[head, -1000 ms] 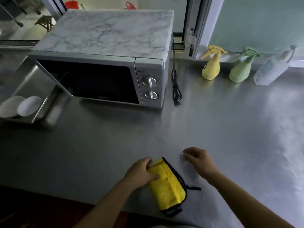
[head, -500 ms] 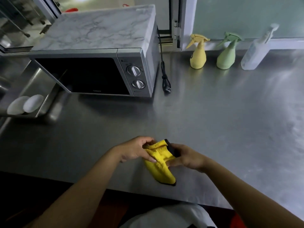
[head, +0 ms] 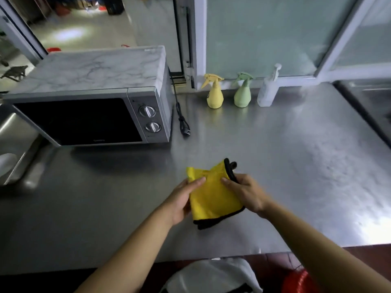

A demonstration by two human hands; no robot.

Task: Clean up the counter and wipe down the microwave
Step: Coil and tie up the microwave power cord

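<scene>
A yellow cloth with black trim (head: 212, 197) is held just above the steel counter (head: 296, 166), folded and spread between both hands. My left hand (head: 183, 199) grips its left edge, thumb on top. My right hand (head: 245, 193) pinches its right edge by the black trim. The silver microwave (head: 88, 115) with a marble-patterned top stands at the back left, door shut, two knobs on its right panel. It is well beyond both hands.
The microwave's black cord and plug (head: 184, 123) lie on the counter beside it. A yellow spray bottle (head: 214, 95), a green spray bottle (head: 242, 94) and a clear pump bottle (head: 267, 89) stand along the back window. A steel tray (head: 14, 144) sits at far left.
The cloth lay on the counter under my left hand; both hands have taken hold of it, lifted it and spread it wider. The camera has tilted up.
</scene>
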